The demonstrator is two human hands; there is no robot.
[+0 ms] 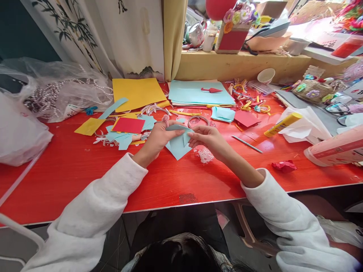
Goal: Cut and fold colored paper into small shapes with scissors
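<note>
A partly folded light blue sheet of paper point(178, 148) is held up over the red table, its pointed corner hanging downward. My left hand point(159, 139) pinches its upper left side, thumb lying along the top. At the upper right, my right hand point(208, 139) grips the paper between thumb and fingers. Behind the hands lies a round bangle-like ring point(198, 121). A small white lacy piece point(204, 155) rests just below my right hand. Paper scraps in light blue point(121, 139) and a red paper square point(128, 125) lie left of my left hand.
Yellow sheets point(137, 92) and a light blue stack point(198, 92) lie at the back of the red table point(170, 189). To the right are a yellow glue stick point(282, 124), a thin pencil-like stick point(246, 144) and crumpled red paper point(284, 166). Plastic bags point(22, 128) stand left.
</note>
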